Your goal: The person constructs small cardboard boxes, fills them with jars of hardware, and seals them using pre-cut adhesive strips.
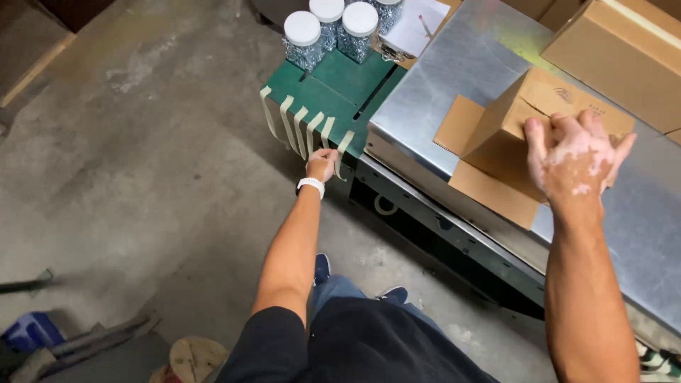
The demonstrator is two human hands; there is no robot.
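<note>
My left hand (321, 164) reaches out to the edge of a green stand (319, 96) and pinches the lower end of one of several pale tape strips (303, 128) that hang from that edge. A white band sits on that wrist. My right hand (574, 157) rests with fingers spread on the side of a small open cardboard box (511, 120), which lies tilted on a metal table (440, 92) with its flaps open.
Three clear jars with white lids (330, 32), filled with small metal parts, stand on the green stand beside a clipboard with paper (418, 28). Larger cardboard boxes (617, 50) sit at the back right. The concrete floor (142, 177) holds a wooden spool (191, 358) and scrap bars.
</note>
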